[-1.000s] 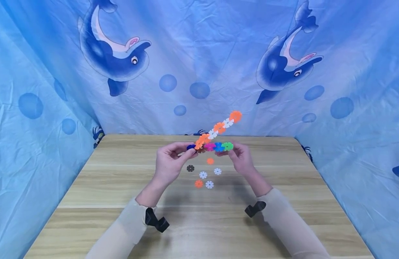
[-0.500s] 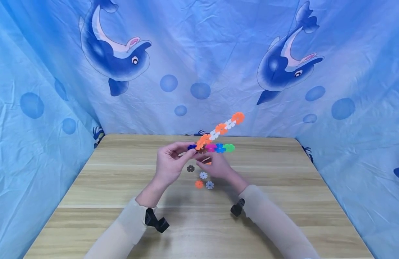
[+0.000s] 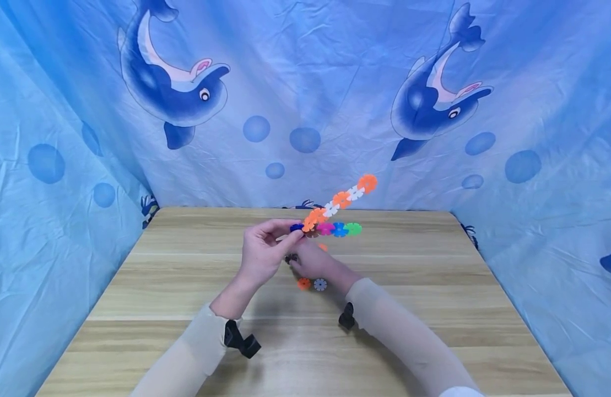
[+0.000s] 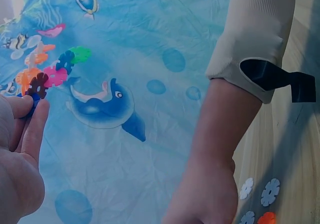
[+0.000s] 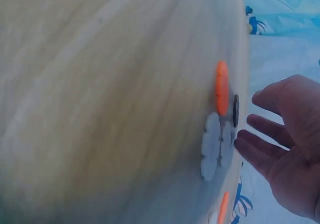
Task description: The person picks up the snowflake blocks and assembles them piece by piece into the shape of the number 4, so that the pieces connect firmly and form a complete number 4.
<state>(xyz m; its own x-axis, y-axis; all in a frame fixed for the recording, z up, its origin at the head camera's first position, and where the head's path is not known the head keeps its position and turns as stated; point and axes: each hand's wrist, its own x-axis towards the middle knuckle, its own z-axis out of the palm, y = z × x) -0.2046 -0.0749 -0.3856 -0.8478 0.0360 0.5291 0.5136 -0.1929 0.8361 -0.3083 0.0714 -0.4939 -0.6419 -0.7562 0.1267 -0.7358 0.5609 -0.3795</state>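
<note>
Above the table, my left hand (image 3: 260, 253) pinches the dark blue disc (image 3: 296, 227) at one end of a build of slotted plastic snowflake discs. From there one row runs through brown, pink (image 3: 326, 229) and blue to a green disc (image 3: 353, 228). The other row slants up with orange and white discs, ending in an orange disc (image 3: 368, 183). Below the build, my right hand (image 3: 312, 260) reaches over the tabletop to a loose brown disc (image 3: 291, 258). In the right wrist view its fingers are spread beside the brown disc (image 5: 236, 111), holding nothing.
Loose discs lie on the wooden table (image 3: 186, 286): an orange disc (image 3: 304, 283) and a white disc (image 3: 320, 284) nearest me, another orange disc (image 3: 323, 247) partly behind my right hand. More white discs (image 5: 211, 146) show in the right wrist view. A blue dolphin-print cloth (image 3: 305, 82) surrounds the table.
My right hand has let go of the build's green end and moved left and down to the loose brown disc. The left hand still holds the build, nearly in place.
</note>
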